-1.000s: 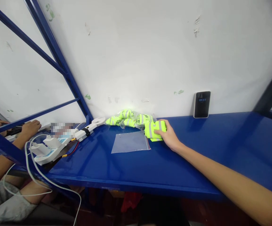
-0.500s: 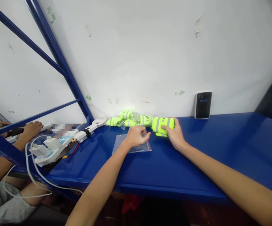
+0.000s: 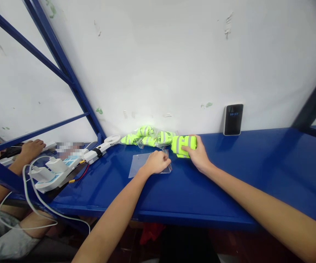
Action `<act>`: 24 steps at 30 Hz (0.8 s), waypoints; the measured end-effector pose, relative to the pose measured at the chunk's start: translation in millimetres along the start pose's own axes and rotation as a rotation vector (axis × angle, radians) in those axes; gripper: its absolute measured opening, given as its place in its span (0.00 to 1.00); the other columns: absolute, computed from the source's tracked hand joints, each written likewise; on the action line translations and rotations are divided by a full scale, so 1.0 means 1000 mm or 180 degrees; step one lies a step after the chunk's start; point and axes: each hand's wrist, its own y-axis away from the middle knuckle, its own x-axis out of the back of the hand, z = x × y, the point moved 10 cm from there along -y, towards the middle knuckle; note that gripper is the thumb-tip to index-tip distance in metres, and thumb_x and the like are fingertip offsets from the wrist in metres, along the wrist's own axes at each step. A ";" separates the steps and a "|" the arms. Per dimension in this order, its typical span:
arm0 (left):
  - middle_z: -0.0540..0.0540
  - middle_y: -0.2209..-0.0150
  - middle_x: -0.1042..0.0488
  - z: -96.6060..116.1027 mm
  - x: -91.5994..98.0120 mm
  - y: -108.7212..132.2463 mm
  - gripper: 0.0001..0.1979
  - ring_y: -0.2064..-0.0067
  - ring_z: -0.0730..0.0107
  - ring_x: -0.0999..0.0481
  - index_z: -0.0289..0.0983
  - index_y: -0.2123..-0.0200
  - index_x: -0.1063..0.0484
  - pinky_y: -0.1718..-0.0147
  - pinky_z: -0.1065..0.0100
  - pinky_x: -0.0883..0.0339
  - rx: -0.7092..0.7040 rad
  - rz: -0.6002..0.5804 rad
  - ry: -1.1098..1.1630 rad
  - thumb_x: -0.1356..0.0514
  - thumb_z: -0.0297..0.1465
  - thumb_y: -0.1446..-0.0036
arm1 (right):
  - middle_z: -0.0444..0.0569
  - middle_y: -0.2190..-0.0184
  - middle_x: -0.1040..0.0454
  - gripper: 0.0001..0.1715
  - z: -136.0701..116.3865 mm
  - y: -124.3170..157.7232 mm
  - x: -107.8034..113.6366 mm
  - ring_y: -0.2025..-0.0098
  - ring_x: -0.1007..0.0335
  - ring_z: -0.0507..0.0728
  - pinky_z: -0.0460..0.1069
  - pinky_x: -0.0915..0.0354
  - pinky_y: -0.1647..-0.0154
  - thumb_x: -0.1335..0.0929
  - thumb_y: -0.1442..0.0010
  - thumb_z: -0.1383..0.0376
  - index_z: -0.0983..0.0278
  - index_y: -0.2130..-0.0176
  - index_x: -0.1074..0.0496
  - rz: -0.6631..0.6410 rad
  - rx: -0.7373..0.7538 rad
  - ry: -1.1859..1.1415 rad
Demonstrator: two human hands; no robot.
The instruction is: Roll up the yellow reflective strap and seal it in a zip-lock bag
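My left hand (image 3: 157,163) rests on a clear zip bag (image 3: 141,164) lying flat on the blue shelf (image 3: 229,182), its fingers curled closed at the bag's right end. My right hand (image 3: 197,155) grips a folded neon-yellow band with grey reflective stripes (image 3: 180,144) just right of the bag. More bagged neon-yellow bands (image 3: 145,136) lie in a heap against the wall behind the bag.
A black phone (image 3: 233,119) leans upright on the wall at the back right. At the left end sit a white hand fan (image 3: 103,146), a white power strip with plugs and cables (image 3: 51,171), and another person's arms (image 3: 23,155). Blue frame struts cross the upper left.
My left arm came into view and its hand closed on the zip bag's right end. My right hand kept its hold on the folded band, shifting it slightly along the shelf.
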 end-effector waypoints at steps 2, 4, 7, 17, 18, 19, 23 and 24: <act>0.49 0.80 0.31 0.000 0.001 0.000 0.11 0.76 0.69 0.33 0.38 0.80 0.32 0.73 0.69 0.48 -0.0028 0.0056 0.0190 0.48 0.30 0.47 | 0.42 0.64 0.29 0.28 0.001 0.002 -0.004 0.60 0.30 0.57 0.53 0.31 0.58 0.28 0.56 0.66 0.57 0.55 0.36 -0.0066 -0.0108 -0.0332; 0.49 0.80 0.33 0.002 0.002 0.000 0.12 0.76 0.70 0.35 0.37 0.80 0.33 0.73 0.69 0.48 -0.0081 0.0125 0.0345 0.49 0.29 0.47 | 0.41 0.63 0.28 0.28 0.005 0.004 -0.010 0.61 0.29 0.57 0.53 0.29 0.59 0.28 0.56 0.67 0.56 0.55 0.37 -0.0134 -0.0367 -0.0834; 0.50 0.80 0.34 0.009 0.003 0.000 0.12 0.76 0.72 0.36 0.37 0.79 0.32 0.73 0.69 0.48 -0.0241 0.0198 0.0566 0.50 0.28 0.46 | 0.40 0.62 0.27 0.28 0.016 0.009 -0.020 0.63 0.26 0.57 0.54 0.26 0.64 0.27 0.56 0.68 0.54 0.57 0.38 -0.0204 -0.0952 -0.1423; 0.49 0.74 0.28 0.010 0.009 -0.003 0.15 0.72 0.71 0.33 0.34 0.75 0.27 0.70 0.70 0.43 -0.0166 0.0647 0.1311 0.49 0.32 0.41 | 0.41 0.62 0.26 0.27 0.015 0.012 -0.028 0.64 0.25 0.58 0.56 0.25 0.68 0.27 0.56 0.68 0.55 0.58 0.39 -0.0385 -0.1188 -0.1741; 0.49 0.74 0.27 0.009 0.010 -0.003 0.15 0.71 0.71 0.32 0.34 0.74 0.27 0.69 0.70 0.42 -0.0135 0.0695 0.1372 0.49 0.33 0.40 | 0.41 0.62 0.26 0.27 0.014 0.010 -0.026 0.64 0.25 0.58 0.56 0.25 0.68 0.27 0.56 0.68 0.55 0.58 0.39 -0.0336 -0.1106 -0.1707; 0.48 0.73 0.27 0.008 0.012 -0.002 0.16 0.70 0.70 0.31 0.34 0.72 0.26 0.68 0.69 0.40 -0.0105 0.0745 0.1427 0.49 0.34 0.39 | 0.41 0.62 0.27 0.28 0.012 0.009 -0.023 0.64 0.25 0.58 0.56 0.26 0.68 0.28 0.56 0.67 0.54 0.57 0.39 -0.0287 -0.1015 -0.1655; 0.47 0.69 0.28 0.010 0.024 0.003 0.15 0.66 0.69 0.30 0.35 0.69 0.26 0.64 0.69 0.37 -0.0081 0.1047 0.1447 0.48 0.36 0.38 | 0.42 0.61 0.27 0.29 0.005 0.003 -0.013 0.61 0.28 0.58 0.54 0.28 0.64 0.28 0.57 0.65 0.55 0.55 0.39 -0.0182 -0.0525 -0.1174; 0.47 0.68 0.28 0.011 0.028 0.005 0.14 0.65 0.69 0.29 0.36 0.70 0.26 0.62 0.69 0.36 -0.0113 0.1146 0.1407 0.48 0.36 0.38 | 0.43 0.61 0.27 0.30 0.004 0.002 -0.012 0.60 0.28 0.58 0.54 0.28 0.63 0.28 0.57 0.65 0.55 0.54 0.39 -0.0185 -0.0414 -0.1043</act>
